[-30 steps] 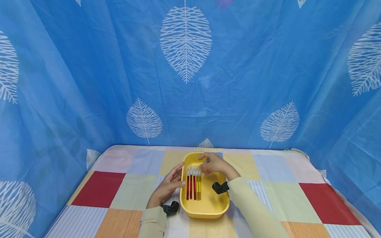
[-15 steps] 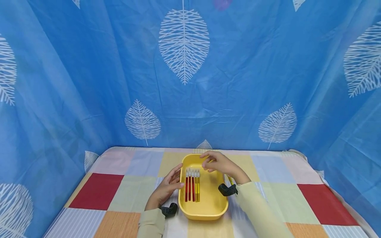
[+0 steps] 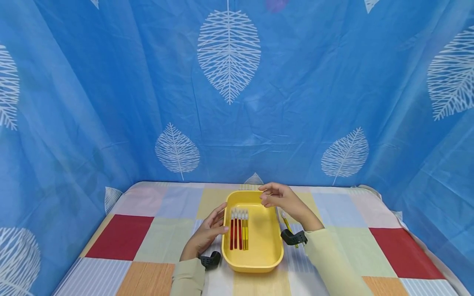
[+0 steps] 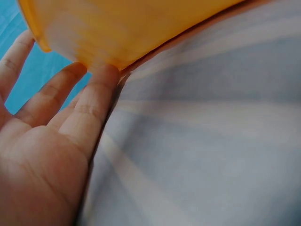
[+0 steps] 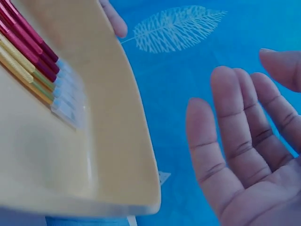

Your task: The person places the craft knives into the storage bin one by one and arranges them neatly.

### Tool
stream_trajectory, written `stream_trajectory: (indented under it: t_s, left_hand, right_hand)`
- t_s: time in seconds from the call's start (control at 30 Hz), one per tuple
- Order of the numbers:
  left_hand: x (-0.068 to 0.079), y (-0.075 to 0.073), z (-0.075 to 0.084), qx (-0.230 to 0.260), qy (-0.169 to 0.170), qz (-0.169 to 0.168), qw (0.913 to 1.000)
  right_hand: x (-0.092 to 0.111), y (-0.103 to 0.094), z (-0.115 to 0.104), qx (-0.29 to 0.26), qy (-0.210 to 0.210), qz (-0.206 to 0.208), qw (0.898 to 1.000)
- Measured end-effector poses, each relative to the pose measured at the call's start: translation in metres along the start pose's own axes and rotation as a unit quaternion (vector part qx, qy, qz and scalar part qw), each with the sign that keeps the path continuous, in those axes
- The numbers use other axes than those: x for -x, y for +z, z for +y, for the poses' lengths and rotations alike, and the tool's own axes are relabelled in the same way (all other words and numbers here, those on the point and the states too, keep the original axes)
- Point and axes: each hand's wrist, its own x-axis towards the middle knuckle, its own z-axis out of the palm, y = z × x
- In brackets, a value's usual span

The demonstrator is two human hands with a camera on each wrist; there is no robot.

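A yellow tray (image 3: 263,257) holds a row of slim craft knives (image 3: 235,234) with clear caps, three red and two gold, lying side by side along its left half. Their knurled metal handles (image 5: 28,47) show in the right wrist view. My left hand (image 3: 205,235) rests its fingers against the tray's left side, extended, with the fingertips (image 4: 101,77) at the outer wall. Above the tray's far right rim, my right hand (image 3: 285,201) holds nothing, its fingers loosely bent. One more gold craft knife (image 3: 286,222) lies on the cloth right of the tray, partly hidden by the wrist band.
A patchwork tablecloth (image 3: 174,230) covers the table. Behind and at both sides hangs a blue curtain (image 3: 289,102) with white leaf prints. Black wrist cameras (image 3: 211,260) sit on both wrists.
My right hand has moved right and away from the row of knives to the tray's right rim, uncovering the gold knife beside the tray. The left hand stays at the tray.
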Motion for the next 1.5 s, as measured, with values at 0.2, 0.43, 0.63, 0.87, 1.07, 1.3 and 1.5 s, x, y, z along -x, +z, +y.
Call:
stream_trajectory:
  t_s: [0.2, 0.43, 0.63, 0.87, 1.07, 1.3, 1.5]
  left_hand:
    - [0.001, -0.001, -0.001, -0.002, -0.001, 0.002, 1.0]
    - [0.001, -0.002, -0.002, -0.001, 0.001, 0.0, 1.0]
    - [0.0, -0.001, -0.002, -0.001, 0.002, -0.004, 1.0]
    - [0.0, -0.001, -0.002, 0.002, 0.003, -0.004, 1.0]
    - [-0.001, 0.0, -0.002, 0.003, 0.002, 0.001, 1.0]
    - [-0.001, -0.001, -0.003, 0.003, -0.002, 0.005, 1.0]
    - [-0.001, -0.001, -0.001, 0.002, -0.002, 0.002, 1.0]
  right_hand:
    - [0.004, -0.01, 0.008, -0.042, -0.009, 0.056, 0.997]
    - [0.008, -0.02, 0.025, -0.1, -0.021, 0.102, 0.99]
    - [0.013, -0.026, 0.04, -0.111, -0.013, 0.124, 0.986]
    - [0.015, -0.033, 0.054, -0.076, 0.026, 0.139, 0.987]
    - [0.017, -0.037, 0.066, -0.05, 0.044, 0.131, 0.989]
    - [0.017, -0.04, 0.08, -0.004, 0.093, 0.1, 0.991]
    - [0.015, -0.042, 0.087, 0.032, 0.114, 0.075, 0.99]
